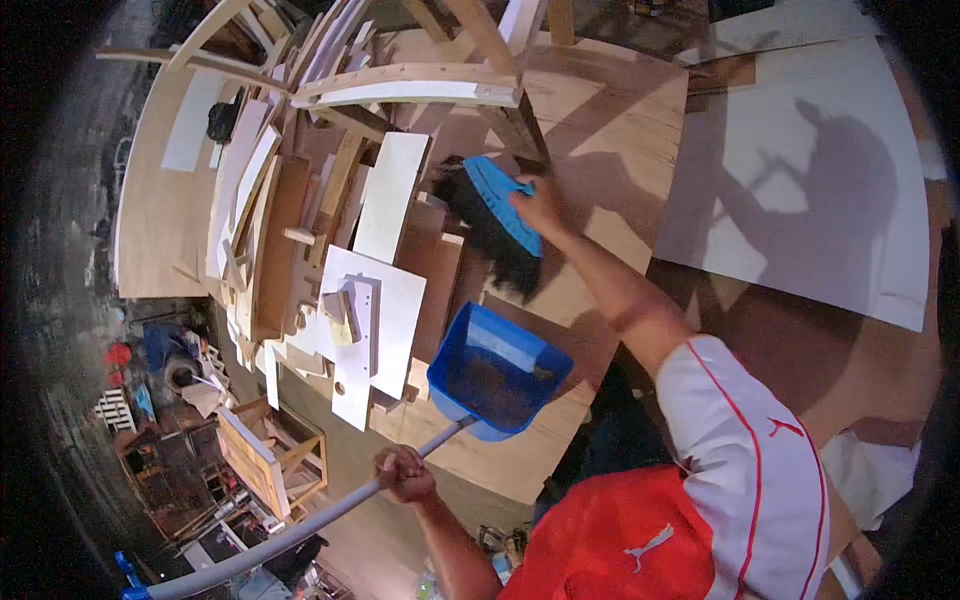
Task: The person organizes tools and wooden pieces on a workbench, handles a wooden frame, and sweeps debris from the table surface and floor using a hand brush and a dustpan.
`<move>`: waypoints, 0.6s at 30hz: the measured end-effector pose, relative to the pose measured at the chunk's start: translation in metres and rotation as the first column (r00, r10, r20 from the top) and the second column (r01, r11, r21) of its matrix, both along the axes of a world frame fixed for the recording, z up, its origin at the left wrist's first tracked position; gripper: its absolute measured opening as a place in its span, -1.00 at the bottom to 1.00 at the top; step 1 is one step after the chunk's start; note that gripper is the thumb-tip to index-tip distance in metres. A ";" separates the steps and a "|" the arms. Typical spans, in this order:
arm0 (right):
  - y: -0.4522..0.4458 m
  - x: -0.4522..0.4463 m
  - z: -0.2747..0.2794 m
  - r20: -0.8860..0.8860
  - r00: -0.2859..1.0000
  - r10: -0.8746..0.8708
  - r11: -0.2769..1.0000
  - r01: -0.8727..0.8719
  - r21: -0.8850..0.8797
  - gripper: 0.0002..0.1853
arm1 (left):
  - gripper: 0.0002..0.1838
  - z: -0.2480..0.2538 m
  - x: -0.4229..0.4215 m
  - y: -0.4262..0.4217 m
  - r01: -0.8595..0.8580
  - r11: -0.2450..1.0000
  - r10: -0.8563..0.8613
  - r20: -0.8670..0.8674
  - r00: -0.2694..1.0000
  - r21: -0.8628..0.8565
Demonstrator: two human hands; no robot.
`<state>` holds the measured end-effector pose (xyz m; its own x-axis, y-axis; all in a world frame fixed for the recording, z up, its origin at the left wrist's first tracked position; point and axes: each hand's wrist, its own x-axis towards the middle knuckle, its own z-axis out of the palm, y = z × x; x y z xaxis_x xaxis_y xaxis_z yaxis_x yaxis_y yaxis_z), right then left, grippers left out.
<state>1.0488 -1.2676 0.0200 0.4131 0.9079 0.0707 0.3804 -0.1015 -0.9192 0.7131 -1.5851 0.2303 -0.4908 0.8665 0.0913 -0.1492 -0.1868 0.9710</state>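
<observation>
A long grey handle (300, 528) runs up from the lower left to a blue dustpan (490, 375), and my left hand (405, 474) is wrapped round it near the pan. Dark debris lies inside the dustpan, whose open side faces the upper right. My right hand (540, 205) grips the blue head of a brush (500, 200) by its right side. The brush's black bristles point down and left over the plywood sheet (610, 130), above the dustpan. White and brown boards lie just left of the brush and pan.
Stacked wood strips and white boards (390, 200) cover the left of the plywood. A wooden frame (420, 85) stands across the top. At right lies a large white panel (800, 200) with shadows on it. A small wooden cabinet (255, 460) and clutter lie at the lower left.
</observation>
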 end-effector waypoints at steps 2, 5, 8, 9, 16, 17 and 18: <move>-0.023 0.008 0.025 0.030 0.997 0.066 0.997 -0.067 0.044 -0.65 | -0.72 0.001 -0.006 -0.008 -0.036 0.999 0.035 -0.024 0.999 -0.024; -0.036 0.017 0.119 0.205 0.946 0.252 0.967 -0.238 -0.089 -0.69 | -0.72 0.004 -0.016 -0.022 -0.102 0.992 0.101 -0.027 0.995 -0.072; -0.040 -0.009 0.097 0.550 0.672 0.497 0.867 -0.407 -0.286 -0.70 | -0.72 0.014 -0.022 -0.032 -0.094 0.992 0.094 -0.002 0.996 -0.084; -0.060 -0.020 0.080 0.594 0.619 0.513 0.851 -0.455 -0.261 -0.75 | -0.72 0.018 -0.023 -0.034 -0.085 0.994 0.085 -0.012 0.996 -0.067; -0.196 -0.037 0.104 0.488 0.559 0.670 0.710 -0.675 -0.202 -0.66 | -0.64 0.021 -0.071 -0.084 -0.096 0.995 0.096 0.021 0.995 0.013; -0.192 -0.034 0.107 0.492 0.612 0.619 0.753 -0.640 -0.151 -0.63 | -0.63 0.021 -0.077 -0.091 -0.105 0.995 0.105 0.020 0.994 0.005; -0.185 -0.030 0.132 0.573 0.583 0.576 0.787 -0.586 -0.193 -0.62 | -0.63 0.025 -0.079 -0.097 -0.113 0.994 0.113 0.020 0.993 -0.006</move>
<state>1.0189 -1.4527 0.1519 -0.3311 0.9363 0.1176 0.7982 0.3443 -0.4944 0.6343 -1.6817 0.2553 -0.5872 0.8059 0.0765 -0.1467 -0.1988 0.9690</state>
